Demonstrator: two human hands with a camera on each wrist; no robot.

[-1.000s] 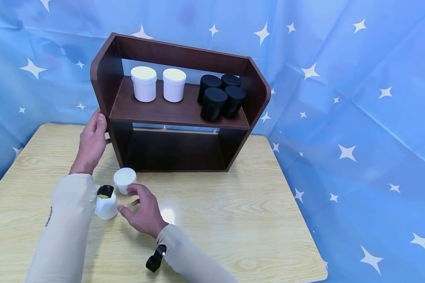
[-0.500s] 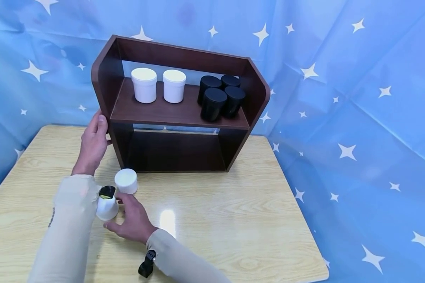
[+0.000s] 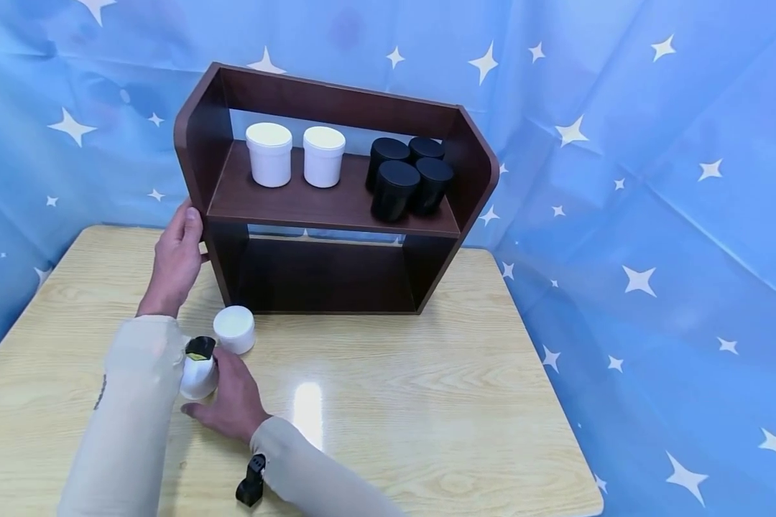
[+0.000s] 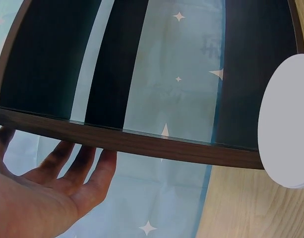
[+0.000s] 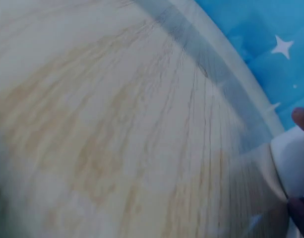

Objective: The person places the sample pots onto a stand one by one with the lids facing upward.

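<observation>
My left hand point(image 3: 173, 267) rests against the outer left side of a dark brown two-tier shelf point(image 3: 326, 276). In the left wrist view its fingers point(image 4: 99, 181) are extended, with their tips at the panel's edge. My right hand point(image 3: 233, 398) holds a white lidded jar point(image 3: 197, 380) on the table, thumb at the near side and fingers on the far side. The left sleeve and a black wrist device cover part of that jar. The right wrist view catches the jar point(image 5: 293, 161) between fingertips at its right edge. Another white jar point(image 3: 234, 330) stands just behind, by the shelf's lower left corner.
On the upper tier, two white jars point(image 3: 269, 156) stand at left and several black jars point(image 3: 396, 190) cluster at right. The shelf stands on a light wooden table point(image 3: 427, 402). Behind hangs a blue star-patterned cloth point(image 3: 621, 215).
My right hand has moved left from beside the two table jars and closed around the nearer one. My left hand stays at the shelf's side.
</observation>
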